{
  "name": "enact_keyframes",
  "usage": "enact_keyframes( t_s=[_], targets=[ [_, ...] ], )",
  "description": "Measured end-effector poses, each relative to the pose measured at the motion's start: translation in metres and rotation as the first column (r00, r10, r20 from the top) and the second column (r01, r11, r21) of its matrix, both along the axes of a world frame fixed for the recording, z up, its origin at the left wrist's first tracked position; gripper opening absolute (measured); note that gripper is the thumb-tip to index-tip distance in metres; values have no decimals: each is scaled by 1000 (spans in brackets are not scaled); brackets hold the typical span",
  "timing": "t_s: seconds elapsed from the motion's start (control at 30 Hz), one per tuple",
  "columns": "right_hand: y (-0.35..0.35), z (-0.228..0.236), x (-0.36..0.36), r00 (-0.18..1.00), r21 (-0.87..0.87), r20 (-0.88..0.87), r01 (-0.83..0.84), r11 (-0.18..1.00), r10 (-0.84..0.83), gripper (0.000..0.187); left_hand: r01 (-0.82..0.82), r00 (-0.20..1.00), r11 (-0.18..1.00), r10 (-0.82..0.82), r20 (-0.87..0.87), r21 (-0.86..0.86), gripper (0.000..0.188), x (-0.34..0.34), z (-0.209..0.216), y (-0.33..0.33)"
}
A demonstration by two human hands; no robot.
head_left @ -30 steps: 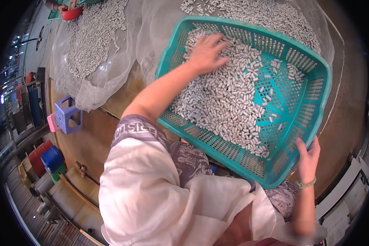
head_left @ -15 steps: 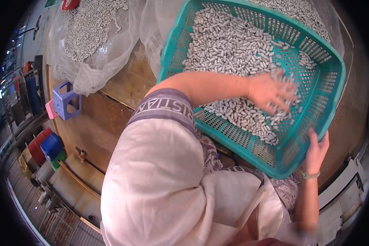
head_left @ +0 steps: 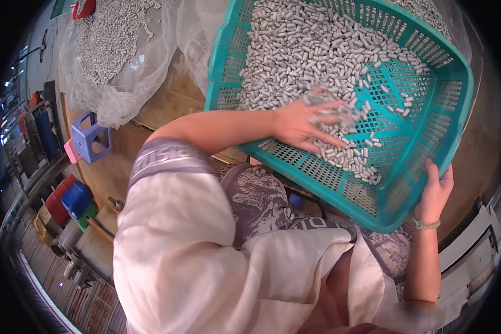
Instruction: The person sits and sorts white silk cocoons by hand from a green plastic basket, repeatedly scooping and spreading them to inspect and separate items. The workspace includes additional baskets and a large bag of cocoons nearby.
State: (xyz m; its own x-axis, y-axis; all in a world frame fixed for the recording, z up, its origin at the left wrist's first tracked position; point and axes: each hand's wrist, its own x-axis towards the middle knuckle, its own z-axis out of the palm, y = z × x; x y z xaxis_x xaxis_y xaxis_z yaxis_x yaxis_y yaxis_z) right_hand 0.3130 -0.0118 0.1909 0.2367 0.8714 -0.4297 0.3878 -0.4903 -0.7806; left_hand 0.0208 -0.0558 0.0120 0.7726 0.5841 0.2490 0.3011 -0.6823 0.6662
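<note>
The left hand (head_left: 305,123) has its grip spread among grey capsules (head_left: 295,55) in the green basket (head_left: 450,133); the right hand (head_left: 435,193) pinches its near-right rim; work looks partway, capsules heaped left, sparse right.

The teal basket (head_left: 420,136) looks like smooth moulded plastic with a soft gloss; the grey pellets (head_left: 295,55) in it appear mostly matt. Far left, sheer netting (head_left: 119,108) lies crinkled. The purple stool (head_left: 82,143) appears smooth plastic. Near, the pale shirt (head_left: 172,234) is smooth cloth with a satiny sheen.
</note>
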Motion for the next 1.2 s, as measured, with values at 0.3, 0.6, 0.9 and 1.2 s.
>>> enact_keyframes(
  t_s=[0.3, 0.6, 0.9, 1.2],
  targets=[
    [3, 11, -5, 995, -12, -100, -15, 1000, 13, 25, -256, 945, 813, 324, -41, 523, 46, 44, 4, 173],
    [-1, -3, 14, 993, -79, -110, 25, 997, -33, 27, -755, 510, 631, 735, -448, 176, 57, -82, 0, 31],
    [1, 0, -1, 972, -105, -181, 134, 985, -151, 27, -852, 522, 253, 455, -721, -457, 80, -25, 36, 16],
    [-1, -4, 13, 948, -148, -281, 109, 983, -148, 27, -873, 487, 460, 846, -217, -164, 56, -40, 24, 67]
  ],
)
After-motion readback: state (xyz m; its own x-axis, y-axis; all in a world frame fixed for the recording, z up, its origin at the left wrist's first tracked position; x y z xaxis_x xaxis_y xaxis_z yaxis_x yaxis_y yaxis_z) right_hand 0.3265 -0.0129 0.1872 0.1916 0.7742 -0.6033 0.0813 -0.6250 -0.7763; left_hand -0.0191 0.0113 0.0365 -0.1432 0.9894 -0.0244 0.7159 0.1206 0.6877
